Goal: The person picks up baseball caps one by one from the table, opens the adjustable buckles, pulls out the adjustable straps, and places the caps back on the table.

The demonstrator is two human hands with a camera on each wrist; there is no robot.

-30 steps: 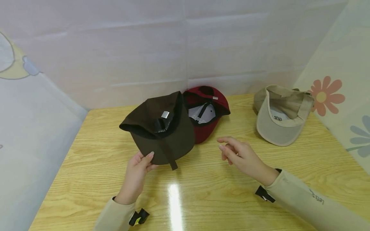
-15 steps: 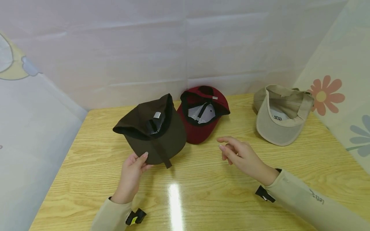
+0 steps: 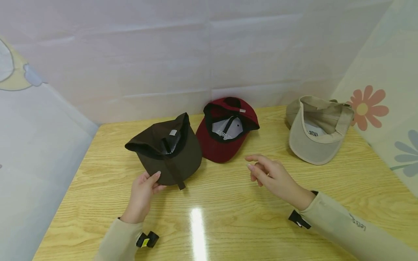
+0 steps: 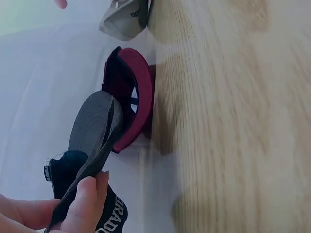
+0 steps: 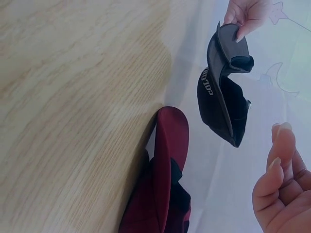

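Note:
My left hand (image 3: 142, 195) pinches the brim of a dark brown baseball cap (image 3: 184, 159) between thumb and fingers. The cap is upside down, its opening and silver buckle showing, and its loose strap hangs over the brim. In the right wrist view the dark cap (image 5: 210, 97) hangs over the table, white lettering on its front. Just right of it lies an upturned dark red cap (image 3: 215, 146), brim toward me. My right hand (image 3: 275, 177) hovers in front of the red cap, fingers loosely curled, holding nothing.
A beige cap (image 3: 315, 148) lies upturned at the back right of the wooden table (image 3: 235, 217). A pale cloth wall (image 3: 156, 61) stands behind the table, with patterned cloth walls on both sides. A bright light reflection crosses the tabletop near the front.
My left hand has carried the dark brown cap left and slightly down, away from the red cap, uncovering more of the red brim. My right hand has stayed in place.

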